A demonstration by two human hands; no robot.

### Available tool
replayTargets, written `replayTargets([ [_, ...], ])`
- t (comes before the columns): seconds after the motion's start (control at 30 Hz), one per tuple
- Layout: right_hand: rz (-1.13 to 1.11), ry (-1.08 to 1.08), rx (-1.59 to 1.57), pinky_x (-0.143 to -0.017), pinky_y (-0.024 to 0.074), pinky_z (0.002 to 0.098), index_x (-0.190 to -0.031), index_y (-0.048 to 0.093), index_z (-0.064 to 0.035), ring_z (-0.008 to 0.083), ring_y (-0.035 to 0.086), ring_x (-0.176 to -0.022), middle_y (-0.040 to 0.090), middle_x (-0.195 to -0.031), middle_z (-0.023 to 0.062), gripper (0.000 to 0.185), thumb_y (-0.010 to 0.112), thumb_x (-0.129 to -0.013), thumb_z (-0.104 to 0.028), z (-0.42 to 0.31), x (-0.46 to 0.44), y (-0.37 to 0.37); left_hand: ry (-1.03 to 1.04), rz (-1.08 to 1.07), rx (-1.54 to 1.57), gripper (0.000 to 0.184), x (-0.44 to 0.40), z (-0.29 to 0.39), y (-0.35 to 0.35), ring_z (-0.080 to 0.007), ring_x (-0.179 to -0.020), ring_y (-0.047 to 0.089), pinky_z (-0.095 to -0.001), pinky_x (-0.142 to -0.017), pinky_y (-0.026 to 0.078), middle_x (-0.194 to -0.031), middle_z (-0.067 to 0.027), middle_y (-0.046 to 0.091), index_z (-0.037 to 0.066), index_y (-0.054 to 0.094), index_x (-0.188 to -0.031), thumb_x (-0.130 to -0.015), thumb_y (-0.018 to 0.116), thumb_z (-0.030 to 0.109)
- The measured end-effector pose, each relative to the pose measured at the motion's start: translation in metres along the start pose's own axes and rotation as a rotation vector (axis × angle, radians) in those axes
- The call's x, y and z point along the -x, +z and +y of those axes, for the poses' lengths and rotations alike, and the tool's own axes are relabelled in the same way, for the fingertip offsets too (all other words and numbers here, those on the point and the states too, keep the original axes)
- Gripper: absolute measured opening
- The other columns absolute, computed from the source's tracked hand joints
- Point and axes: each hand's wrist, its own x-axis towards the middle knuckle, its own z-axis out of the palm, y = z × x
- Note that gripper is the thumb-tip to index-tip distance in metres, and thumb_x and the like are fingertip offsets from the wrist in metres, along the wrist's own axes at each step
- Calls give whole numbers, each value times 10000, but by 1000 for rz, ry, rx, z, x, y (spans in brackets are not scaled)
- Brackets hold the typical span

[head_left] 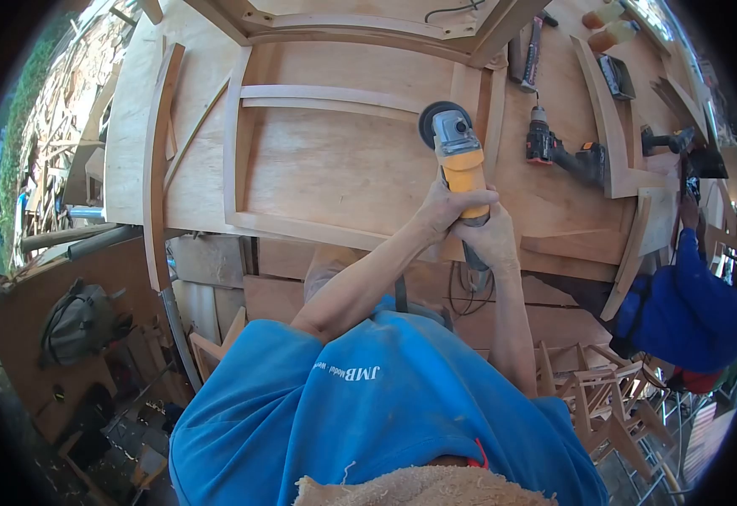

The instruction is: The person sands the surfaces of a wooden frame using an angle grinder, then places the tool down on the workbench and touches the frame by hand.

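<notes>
Yellow angle grinder (463, 173) above plywood workbench (326, 160), clasped in both our hands: left hand (454, 203) around body, right hand (492, 239) nearer tail. Long axis points away from us; disc (426, 126) leads, near wooden crossrail (326, 99), contact unclear.

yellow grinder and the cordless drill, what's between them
In the head view, a wooden rail and a strip of bare tabletop lie between the grinder and the drill.

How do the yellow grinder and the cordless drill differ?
The grinder is held by the left hand and right hand; the drill lies on the tabletop. The grinder's body is mostly yellow; the drill's is mostly black. Both are handheld power tools.
</notes>
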Motion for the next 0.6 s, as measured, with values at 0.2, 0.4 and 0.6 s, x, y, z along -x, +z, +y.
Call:
replayTargets([
  [0.2, -23, 49, -68, -896, 584, 348, -1307, 628, -2, 194, 740, -1042, 736, -1149, 89, 599, 872, -782, -156, 31, 3, -41, -129, -90, -30, 390, -19, -20, 35, -167, -957, 742, -329, -863, 619, -1054, -80, 753, 13, 710, -1141, -830, 900, 151],
  [0.4, -74, 65, -53, -897, 579, 345, -1295, 625, -2, 186, 730, -1044, 731, -1150, 85, 579, 867, -786, -133, 20, -3, -29, -61, -78, -33, 379, -20, -14, 20, -166, -949, 742, -338, -857, 622, -1053, -80, 753, 25, 713, -1140, -830, 895, 147],
  [0.6, -101, 7, -8, -894, 586, 358, -1323, 621, 0, 210, 746, -1035, 738, -1142, 96, 612, 868, -789, -170, -7, -22, 11, -21, -56, 46, 373, -13, 15, -16, -178, -935, 744, -349, -832, 630, -1027, -81, 749, 26, 710, -1120, -816, 900, 129],
])
